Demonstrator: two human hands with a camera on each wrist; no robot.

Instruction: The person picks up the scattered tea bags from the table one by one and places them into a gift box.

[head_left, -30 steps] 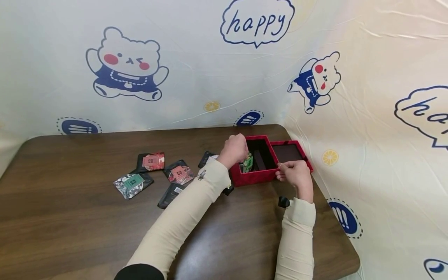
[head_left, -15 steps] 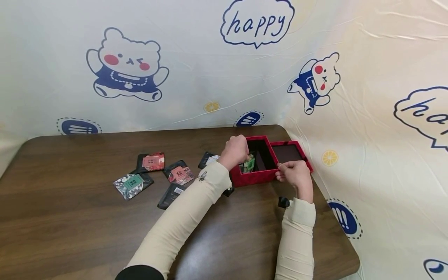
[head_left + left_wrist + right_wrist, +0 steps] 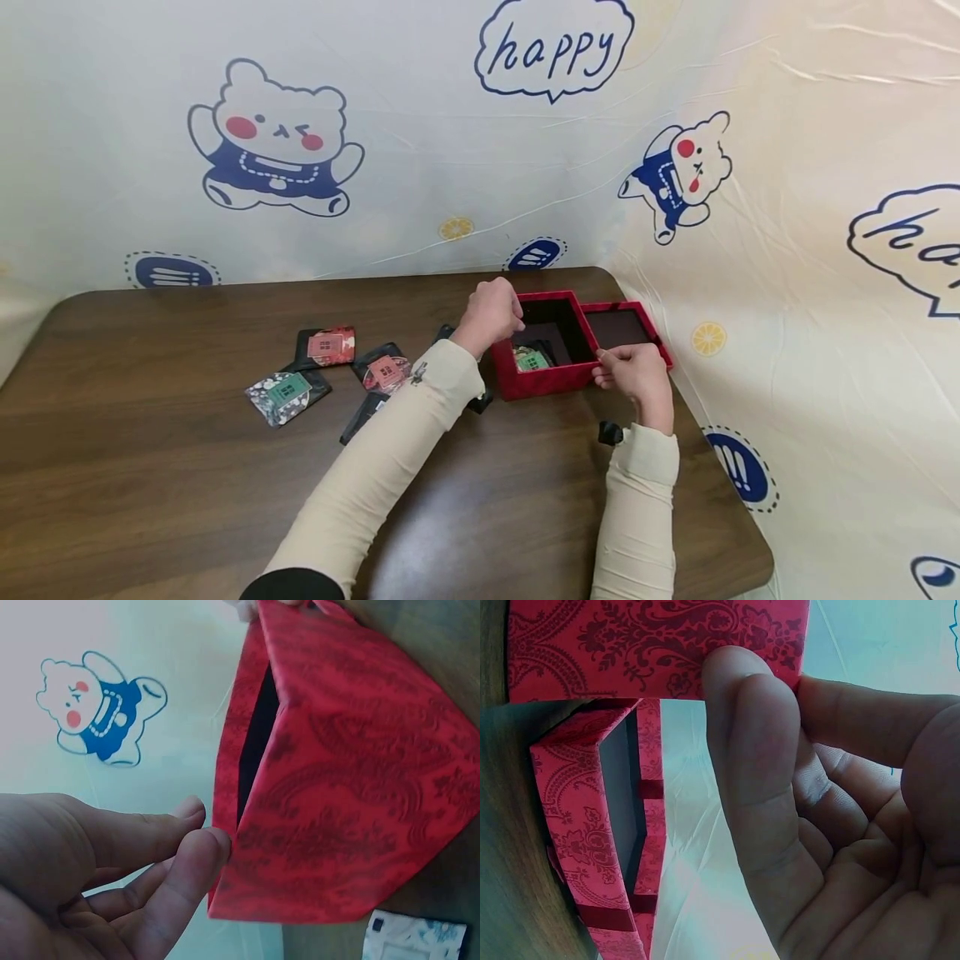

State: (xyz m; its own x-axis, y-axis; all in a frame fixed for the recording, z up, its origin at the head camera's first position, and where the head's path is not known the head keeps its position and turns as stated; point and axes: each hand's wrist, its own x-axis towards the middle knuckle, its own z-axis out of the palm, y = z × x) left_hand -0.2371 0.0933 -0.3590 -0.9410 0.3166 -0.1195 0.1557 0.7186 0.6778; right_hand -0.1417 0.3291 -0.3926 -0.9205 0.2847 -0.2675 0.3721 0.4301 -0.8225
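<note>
A deep red patterned box point(image 3: 543, 383) with a dark inside stands open at the table's back right. Inside it, toward the near left corner, lies a black sachet with a green label point(image 3: 532, 360). My left hand point(image 3: 487, 315) is over the box's left rim; in the left wrist view its thumb and index finger point(image 3: 202, 847) are close together with nothing between them. With thumb and fingers, my right hand point(image 3: 637, 375) pinches the box's near right corner, as the right wrist view also shows at the patterned wall point(image 3: 630, 652).
A shallow red lid-like tray point(image 3: 657, 333) lies right of the box, against the curtain. Several sachets lie to the left: a red one point(image 3: 330, 346), a green-labelled one point(image 3: 287, 396), a pink-labelled one point(image 3: 386, 372) and a dark one point(image 3: 362, 417). My left sleeve partly covers others.
My left hand has let go of the green-labelled sachet and risen up and left out of the box. The sachet now lies flat inside. My right hand has stayed at the corner.
</note>
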